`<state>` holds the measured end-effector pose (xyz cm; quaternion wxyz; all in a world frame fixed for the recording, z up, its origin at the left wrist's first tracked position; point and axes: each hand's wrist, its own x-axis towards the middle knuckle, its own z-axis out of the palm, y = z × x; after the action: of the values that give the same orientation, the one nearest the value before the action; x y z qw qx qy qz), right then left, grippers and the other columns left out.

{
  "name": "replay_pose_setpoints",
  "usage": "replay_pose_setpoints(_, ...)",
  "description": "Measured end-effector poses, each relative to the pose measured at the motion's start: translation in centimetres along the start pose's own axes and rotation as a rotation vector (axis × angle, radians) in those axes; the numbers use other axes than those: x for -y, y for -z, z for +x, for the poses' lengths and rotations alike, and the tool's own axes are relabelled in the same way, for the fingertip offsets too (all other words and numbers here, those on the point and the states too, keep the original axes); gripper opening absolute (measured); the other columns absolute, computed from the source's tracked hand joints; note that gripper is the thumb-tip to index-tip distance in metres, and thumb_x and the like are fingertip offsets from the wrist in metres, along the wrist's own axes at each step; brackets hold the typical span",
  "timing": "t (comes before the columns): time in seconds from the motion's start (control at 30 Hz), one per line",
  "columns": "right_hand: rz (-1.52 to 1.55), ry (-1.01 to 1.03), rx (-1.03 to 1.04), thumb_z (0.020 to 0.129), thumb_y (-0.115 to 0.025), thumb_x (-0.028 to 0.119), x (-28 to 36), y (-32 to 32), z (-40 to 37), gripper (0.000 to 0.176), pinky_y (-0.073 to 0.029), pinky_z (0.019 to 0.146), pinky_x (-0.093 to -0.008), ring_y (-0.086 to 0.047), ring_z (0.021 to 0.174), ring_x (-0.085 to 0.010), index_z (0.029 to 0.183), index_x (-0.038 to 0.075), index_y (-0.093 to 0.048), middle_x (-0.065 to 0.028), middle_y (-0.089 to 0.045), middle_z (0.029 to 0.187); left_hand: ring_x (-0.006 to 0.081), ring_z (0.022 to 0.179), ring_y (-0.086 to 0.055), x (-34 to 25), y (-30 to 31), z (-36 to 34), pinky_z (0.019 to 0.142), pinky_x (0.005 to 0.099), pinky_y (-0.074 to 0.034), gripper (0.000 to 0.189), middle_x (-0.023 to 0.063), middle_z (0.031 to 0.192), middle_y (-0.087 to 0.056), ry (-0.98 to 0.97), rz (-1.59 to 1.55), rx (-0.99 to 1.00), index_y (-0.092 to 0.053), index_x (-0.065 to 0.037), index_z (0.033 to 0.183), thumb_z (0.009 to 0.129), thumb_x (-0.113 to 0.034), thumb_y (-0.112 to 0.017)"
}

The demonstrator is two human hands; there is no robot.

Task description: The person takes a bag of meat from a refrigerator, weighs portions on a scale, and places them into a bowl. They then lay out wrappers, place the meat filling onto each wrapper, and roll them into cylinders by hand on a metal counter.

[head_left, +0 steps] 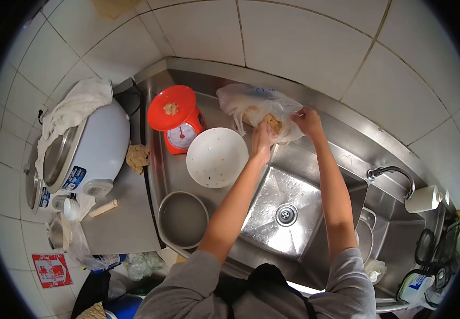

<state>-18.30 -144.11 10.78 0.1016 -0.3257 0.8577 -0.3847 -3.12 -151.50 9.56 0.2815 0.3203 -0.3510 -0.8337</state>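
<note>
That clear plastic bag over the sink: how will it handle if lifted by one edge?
Likely floppy: the plastic bag is thin and crumpled, bunched between the left hand and right hand. The brownish lump inside would probably slide to the lowest corner. It looks light for its size.

Both arms stretch forward and away from the body, forearms bare, elbows near and slightly bent. The left hand (262, 139) has its back turned up and its fingers curled together in a pinch. The right hand (308, 121), just right of it and slightly farther, is clenched
</note>
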Motion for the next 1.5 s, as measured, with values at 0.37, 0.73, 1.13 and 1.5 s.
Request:
replay_pose_setpoints(0.37,0.361,-0.188,0.097,0.071,-0.074,0.024,0.4,-2.5,-2.3,0.033,-0.047,0.061,-0.0338,-0.061,0.066,-0.0177,0.093,0.002,-0.063,-0.0120,-0.066,0.082,0.0167,0.084,-0.054,2.6,1.3,1.2,0.078,0.0334,-0.044,0.027,0.0014,0.091,-0.053,0.002,-0.059,-0.046,-0.051,-0.012,0.103,0.085,-0.033,-0.051)
replay_pose_setpoints(0.73,0.148,0.235,-0.208,0.068,-0.066,0.019,2.1,-5.5,-6.0,0.023,-0.047,0.066,-0.0345,-0.060,0.069,-0.0289,0.077,-0.002,-0.061,-0.0173,-0.061,0.071,0.0180,0.099,-0.052,5.5,2.8,4.5,0.087,0.0336,-0.042,0.030,0.0046,0.110,-0.053,-0.105,-0.578,-0.343,-0.050,-0.010,0.110,0.093,-0.031,-0.036)
replay_pose_setpoints(1.13,-0.355,0.570,-0.336,0.068,-0.062,0.005,3.3,-5.8,-4.2,0.005,-0.047,0.064,-0.0429,-0.056,0.083,-0.0304,0.069,0.006,-0.057,-0.0097,-0.055,0.082,0.0239,0.121,-0.040,8.1,4.5,1.7,0.099,0.0455,-0.035,0.043,0.0071,0.129,-0.039,0.101,-0.588,-0.324,-0.036,-0.008,0.129,0.095,-0.035,-0.037)
replay_pose_setpoints(1.5,0.018,0.472,-0.065,0.077,-0.054,0.001,2.2,-7.9,-10.6,0.021,-0.050,0.072,-0.0415,-0.062,0.082,-0.0386,0.096,0.000,-0.063,-0.0184,-0.064,0.092,0.0172,0.091,-0.054,7.8,6.3,-7.4,0.075,0.0308,-0.045,0.025,0.0136,0.104,-0.051,-0.587,0.789,-0.255,-0.048,-0.002,0.110,0.086,-0.008,-0.047)
